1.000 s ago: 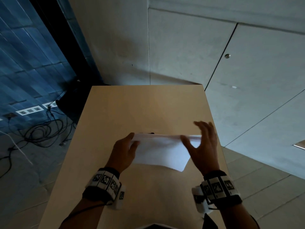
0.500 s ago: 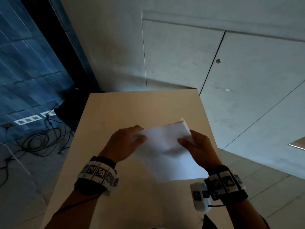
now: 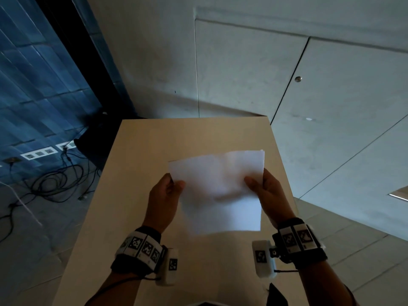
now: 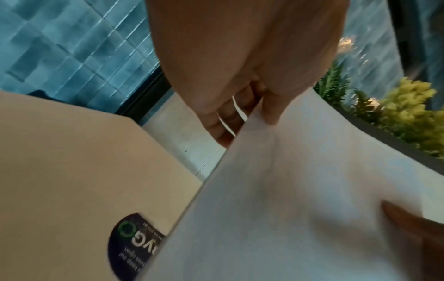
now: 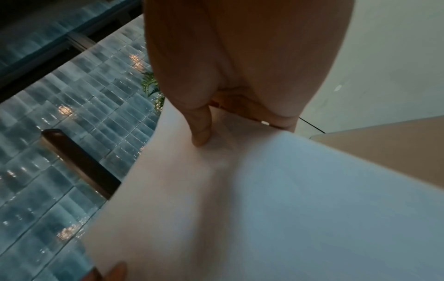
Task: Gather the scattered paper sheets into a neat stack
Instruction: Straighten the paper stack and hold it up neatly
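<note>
- Dim room with pale concrete wall panels, blue tiling and loose black cables (image 3: 50,184) on the floor at far left; plain beige rectangular worktop (image 3: 154,155) in the middle.
- Left hand (image 3: 164,202) at the left edge of the white paper sheets (image 3: 220,191), thumb on top and fingers (image 4: 223,121) curled behind, pinching; several sheet edges showing between them.
- Sheets gathered as one bundle, lifted off the worktop and tilted toward the head camera; far corner slightly fanned, so not yet fully squared.
- Right hand (image 3: 268,195) pinching the right edge likewise, thumb pressed on the face.
- No stray sheet visible on the worktop: gathering apparently done.
- Probably left: tapping edges flush, laying the stack flat.
</note>
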A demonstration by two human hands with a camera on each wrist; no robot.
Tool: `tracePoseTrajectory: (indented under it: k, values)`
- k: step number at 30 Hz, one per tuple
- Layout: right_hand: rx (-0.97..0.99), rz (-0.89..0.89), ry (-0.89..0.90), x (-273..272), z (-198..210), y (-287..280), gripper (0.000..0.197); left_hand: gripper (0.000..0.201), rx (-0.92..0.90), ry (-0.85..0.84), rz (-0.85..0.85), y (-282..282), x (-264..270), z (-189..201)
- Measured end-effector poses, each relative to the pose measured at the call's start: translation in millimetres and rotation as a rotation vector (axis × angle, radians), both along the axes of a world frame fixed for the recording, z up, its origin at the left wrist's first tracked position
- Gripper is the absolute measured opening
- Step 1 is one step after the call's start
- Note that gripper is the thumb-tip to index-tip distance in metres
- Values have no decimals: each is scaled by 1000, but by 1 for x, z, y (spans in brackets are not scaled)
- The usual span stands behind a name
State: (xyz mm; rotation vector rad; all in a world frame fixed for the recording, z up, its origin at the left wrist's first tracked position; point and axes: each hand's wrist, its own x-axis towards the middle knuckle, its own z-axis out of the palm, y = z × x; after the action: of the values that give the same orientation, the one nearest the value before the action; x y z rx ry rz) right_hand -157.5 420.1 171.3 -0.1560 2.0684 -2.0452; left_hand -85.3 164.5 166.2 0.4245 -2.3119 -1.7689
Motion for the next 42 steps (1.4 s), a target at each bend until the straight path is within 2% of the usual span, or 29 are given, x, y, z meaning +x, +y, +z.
tracePoseTrajectory:
  k: [2, 6, 11, 13, 17, 20, 25, 30, 34, 38, 42]
  values:
    - [-11, -32, 40, 1, 0, -2, 22, 6, -116, 90, 34, 2, 0, 6]
    - [-16, -72, 85, 5, -5, -7, 27, 4, -235, 195, 90, 6, 1, 6]
    - [313, -85, 5, 11, -56, -8, 24, 26, -222, -13, 32, 4, 11, -44]
    - [405, -143, -29, 14, -66, -11, 17, 30, -231, -47, 22, 4, 15, -57]
    - [391, -244, 15, 17, -65, -15, 16, 24, -261, 5, 64, 5, 13, -54]
    - [370, -253, 20, 16, -64, -17, 16, 22, -267, 24, 62, 4, 9, -57]
    - [488, -148, -133, 15, -81, -21, 21, 34, -290, -157, -34, 8, 12, -76]
    - [474, -94, -89, 7, -70, -21, 28, 24, -329, -166, 13, 1, 1, -67]
    - [535, 3, -142, -10, -68, -29, 32, 30, -372, -307, 42, -16, -19, -65]
    - [600, 55, -264, -25, -88, -41, 37, 30, -376, -452, 51, -28, -35, -80]
    - [672, 40, -354, -40, -109, -56, 35, 26, -369, -545, 66, -38, -47, -104]
